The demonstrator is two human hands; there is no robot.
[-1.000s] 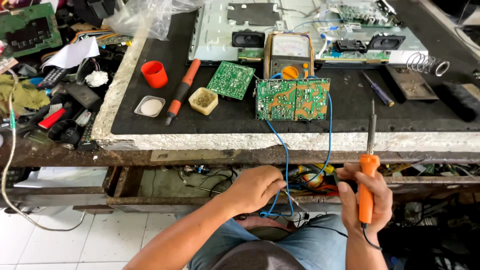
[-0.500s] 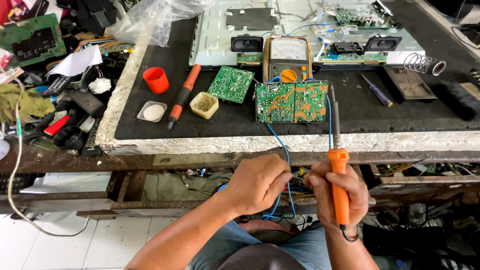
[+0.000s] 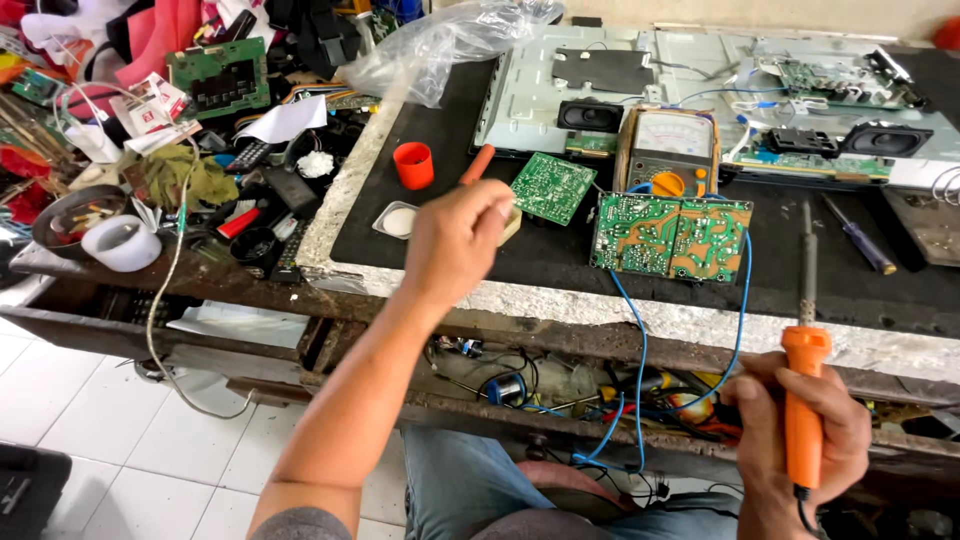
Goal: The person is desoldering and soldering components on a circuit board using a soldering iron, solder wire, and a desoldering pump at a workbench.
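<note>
My right hand (image 3: pixel 800 440) is closed around the orange handle of a soldering iron (image 3: pixel 805 400), held upright below the bench's front edge with its metal tip pointing up. My left hand (image 3: pixel 455 240) hovers over the black bench mat with fingers curled. It covers a small beige tub and the lower end of an orange-handled tool (image 3: pixel 478 163); whether it grips anything is hidden. A wide green circuit board (image 3: pixel 670 235) lies to its right, with blue wires (image 3: pixel 640 350) hanging down toward my lap.
A smaller green board (image 3: pixel 552 187), an analogue multimeter (image 3: pixel 668 150), an orange cup (image 3: pixel 413 165) and a white lid (image 3: pixel 398 220) sit on the mat. A grey panel with speakers (image 3: pixel 590 115) lies behind. Cluttered parts and remotes (image 3: pixel 240 200) fill the left. A blue screwdriver (image 3: pixel 860 240) lies right.
My left hand rose from the wires at my lap to above the bench near the orange-handled tool. The right hand with the soldering iron shifted slightly right and stayed low.
</note>
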